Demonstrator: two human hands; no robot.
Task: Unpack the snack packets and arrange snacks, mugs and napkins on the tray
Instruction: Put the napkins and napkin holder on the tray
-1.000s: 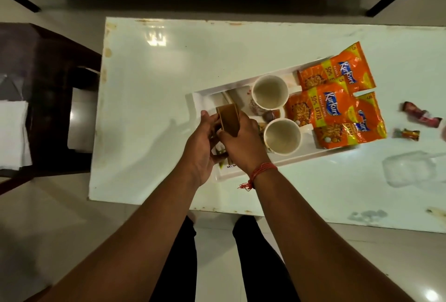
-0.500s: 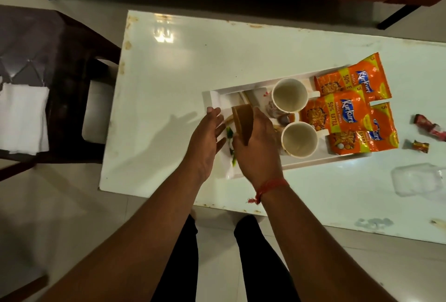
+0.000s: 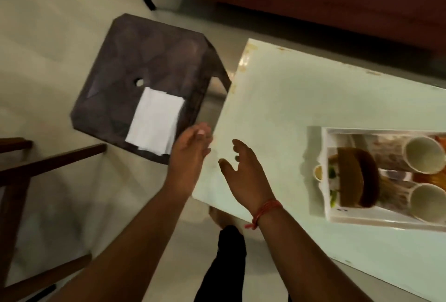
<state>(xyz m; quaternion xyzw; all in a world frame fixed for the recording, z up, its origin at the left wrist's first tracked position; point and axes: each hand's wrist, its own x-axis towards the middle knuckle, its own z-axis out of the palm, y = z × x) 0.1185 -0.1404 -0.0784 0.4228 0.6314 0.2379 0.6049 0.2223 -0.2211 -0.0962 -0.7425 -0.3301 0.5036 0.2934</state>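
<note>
The white tray (image 3: 326, 181) lies on the white table (image 3: 277, 108) at the right edge of the view. In it stand two white mugs (image 3: 421, 154) (image 3: 427, 201) and a brown snack packet (image 3: 357, 178) on edge. A stack of white napkins (image 3: 154, 120) rests on a dark plastic stool (image 3: 144, 60) left of the table. My left hand (image 3: 190, 154) hovers empty, fingers apart, just right of the napkins. My right hand (image 3: 243, 174) is also empty and spread, over the table's left edge, well away from the tray.
A small cup of yellowish sauce (image 3: 318, 172) sits at the tray's left rim. Wooden furniture rails (image 3: 48, 164) cross the floor at lower left. A dark red sofa (image 3: 313, 0) runs along the top. My legs stand below the table's corner.
My right hand has let go of the brown packet, which now stands in the tray. Both hands have moved left off the tray towards the stool, and the view has swung left.
</note>
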